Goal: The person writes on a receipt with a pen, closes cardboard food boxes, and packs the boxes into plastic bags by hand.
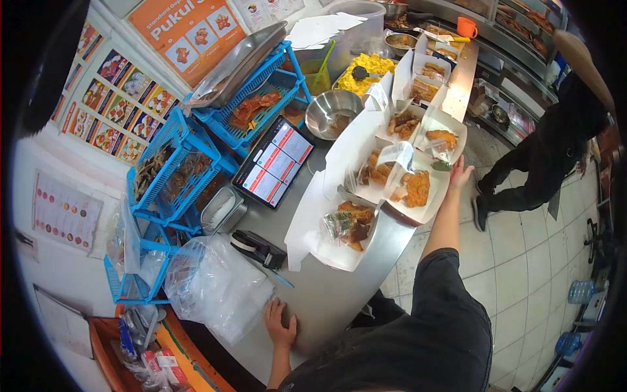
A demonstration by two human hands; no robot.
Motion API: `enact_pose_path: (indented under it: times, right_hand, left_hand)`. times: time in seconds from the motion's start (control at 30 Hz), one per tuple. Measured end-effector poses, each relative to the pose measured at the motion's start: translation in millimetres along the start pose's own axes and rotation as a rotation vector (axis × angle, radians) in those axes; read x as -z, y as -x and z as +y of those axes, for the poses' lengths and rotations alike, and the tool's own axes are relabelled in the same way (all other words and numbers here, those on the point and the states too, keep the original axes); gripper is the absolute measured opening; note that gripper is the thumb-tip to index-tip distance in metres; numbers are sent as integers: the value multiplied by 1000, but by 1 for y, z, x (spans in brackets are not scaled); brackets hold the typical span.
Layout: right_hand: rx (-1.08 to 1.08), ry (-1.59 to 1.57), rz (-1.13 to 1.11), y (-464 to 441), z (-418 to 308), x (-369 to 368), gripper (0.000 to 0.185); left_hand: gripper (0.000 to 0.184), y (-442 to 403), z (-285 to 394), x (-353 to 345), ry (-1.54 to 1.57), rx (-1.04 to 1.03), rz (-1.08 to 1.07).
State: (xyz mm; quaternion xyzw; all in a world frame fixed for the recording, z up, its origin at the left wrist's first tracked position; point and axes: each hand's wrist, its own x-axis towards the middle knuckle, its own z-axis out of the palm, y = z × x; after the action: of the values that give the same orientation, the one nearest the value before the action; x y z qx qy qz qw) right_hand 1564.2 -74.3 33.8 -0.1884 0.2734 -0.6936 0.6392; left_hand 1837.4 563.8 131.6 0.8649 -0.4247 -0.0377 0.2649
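Observation:
My left hand (281, 326) lies flat on the steel counter (326, 300), fingers spread, beside a pile of clear plastic bags (219, 287). My right hand (460, 174) is stretched out at the counter's right edge, its fingers extended. It is next to an open white food box (428, 202) holding fried chicken (416, 188); whether it touches the box I cannot tell. Another open box (346, 258) nearer me holds chicken and a small clear packet (336, 225). Several more open boxes of chicken stand in a row beyond, some with paper slips (397, 155) on them.
A tablet (274, 163), tape dispenser (258, 248) and metal bowl (334, 114) stand on the counter's left side. Blue plastic baskets (173, 176) line the wall. Yellow food (366, 75) and an orange cup (466, 27) are farther back. A person in black (542, 144) stands right.

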Motion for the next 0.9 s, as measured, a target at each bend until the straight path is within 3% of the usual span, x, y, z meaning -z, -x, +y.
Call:
enact_pose_path:
  times: [0.17,0.27,0.3,0.4,0.43,0.53,0.63,0.73,0.83,0.9]
  right_hand:
    - [-91,-24,50,32,-16,-19,91]
    - [-78,375,155,54,-37,-45,82]
    - [-43,319,276,61,-41,-58,60]
    - [71,748,228,45,-28,-30,37]
    - [219,937,340,62,-33,-44,17]
    - [693,1510,97,115,-54,-81,16]
    - [590,1809,-160,160,-72,-125,17]
    - [212,2176,-428,152,-57,-132,28]
    - [551,1960,-387,142,-46,-120,33]
    - [481,1764,-190,150,-67,-129,34]
  left_hand:
    - [44,1,0,-1,11,-6,14]
    - [43,2,-1,-1,22,-25,26]
    - [43,3,-2,-2,25,-34,36]
    - [43,5,-6,-4,27,-47,58]
    - [43,4,-5,-4,28,-43,59]
    - [43,5,-3,-3,39,-45,69]
    - [42,5,-5,-3,67,-42,79]
    - [42,6,-6,-4,78,-22,82]
    - [42,6,-5,-4,85,-13,83]
    - [42,6,-6,-4,93,-16,91]
